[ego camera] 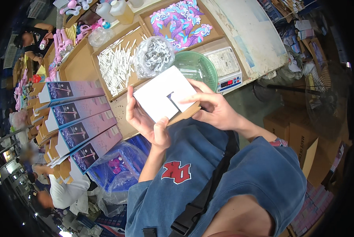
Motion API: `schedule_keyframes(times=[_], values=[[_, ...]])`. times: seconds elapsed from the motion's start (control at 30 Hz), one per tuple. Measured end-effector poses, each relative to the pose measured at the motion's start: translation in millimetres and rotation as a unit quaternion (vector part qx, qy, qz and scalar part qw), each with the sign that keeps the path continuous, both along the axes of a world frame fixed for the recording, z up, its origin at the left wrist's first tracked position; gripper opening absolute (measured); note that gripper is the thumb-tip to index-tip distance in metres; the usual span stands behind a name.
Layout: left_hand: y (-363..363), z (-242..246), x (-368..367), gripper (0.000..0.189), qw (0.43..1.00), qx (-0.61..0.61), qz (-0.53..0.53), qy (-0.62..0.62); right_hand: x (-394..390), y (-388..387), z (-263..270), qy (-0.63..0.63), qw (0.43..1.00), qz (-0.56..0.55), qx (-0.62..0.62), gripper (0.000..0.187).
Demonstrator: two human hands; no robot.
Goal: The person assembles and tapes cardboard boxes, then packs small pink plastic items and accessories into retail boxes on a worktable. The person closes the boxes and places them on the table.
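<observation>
Between my two hands is a carton point(160, 93), its white end flaps turned toward me and a brown inner flap jutting out on the lower side. My left hand point(145, 120) supports its left side, with the thumb at the lower corner. On the right, my right hand point(214, 105) holds the edge, one finger pressing on a white flap beside a dark slot. Just beyond the carton are a plastic bag of coiled white cables point(154, 56) and a green basket point(209, 69) with clear plastic pieces inside.
Printed cartons point(88, 127) with raised flaps stand at left. Behind are a tray of white sticks point(114, 63), a tray of purple-blue cutouts point(177, 23) and a digital scale point(227, 66). A lined blue crate point(117, 169) sits below left; a fan point(325, 97) stands right. Other people work at left.
</observation>
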State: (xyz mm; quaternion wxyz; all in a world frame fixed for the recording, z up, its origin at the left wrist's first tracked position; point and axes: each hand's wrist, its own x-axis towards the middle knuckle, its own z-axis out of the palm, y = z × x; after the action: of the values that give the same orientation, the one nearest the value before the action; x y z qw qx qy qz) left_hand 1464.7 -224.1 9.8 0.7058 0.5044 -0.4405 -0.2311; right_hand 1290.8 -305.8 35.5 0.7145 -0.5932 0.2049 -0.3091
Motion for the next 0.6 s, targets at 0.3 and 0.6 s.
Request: schedule_keyframes(times=[0.3,0.6], values=[[11,-7,14,0.084,0.998,-0.023,-0.061,0.011,45,38,10,-0.038,0.939,-0.201,0.277,0.025],[29,-12,42,0.077,0.997,-0.038,-0.067,-0.022,88,53,16,0.199,0.921,-0.332,-0.039,0.019]])
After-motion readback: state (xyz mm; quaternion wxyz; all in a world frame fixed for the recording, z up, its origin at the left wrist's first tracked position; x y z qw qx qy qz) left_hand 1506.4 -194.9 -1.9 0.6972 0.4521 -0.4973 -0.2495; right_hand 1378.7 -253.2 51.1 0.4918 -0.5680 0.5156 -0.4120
